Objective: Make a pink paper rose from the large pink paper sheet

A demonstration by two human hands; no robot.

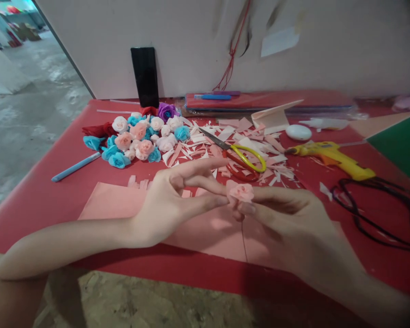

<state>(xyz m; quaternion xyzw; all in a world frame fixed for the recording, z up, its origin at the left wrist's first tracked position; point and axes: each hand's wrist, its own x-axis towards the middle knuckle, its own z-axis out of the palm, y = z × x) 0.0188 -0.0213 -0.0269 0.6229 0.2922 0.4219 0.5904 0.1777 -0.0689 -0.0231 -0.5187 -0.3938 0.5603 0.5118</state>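
Note:
A small pink paper rose sits between my two hands above a sheet of pink paper on the red table. My right hand pinches the rose from below with fingers closed round its stem; a thin dark thread hangs down from it. My left hand touches the rose's left side with thumb and middle fingertips, while its index finger stretches out above.
A heap of finished paper roses in pink, white, blue, red and purple lies at the back left. Yellow-handled scissors rest among paper scraps. A yellow glue gun with black cable lies right. A blue pen lies left. A black phone leans on the wall.

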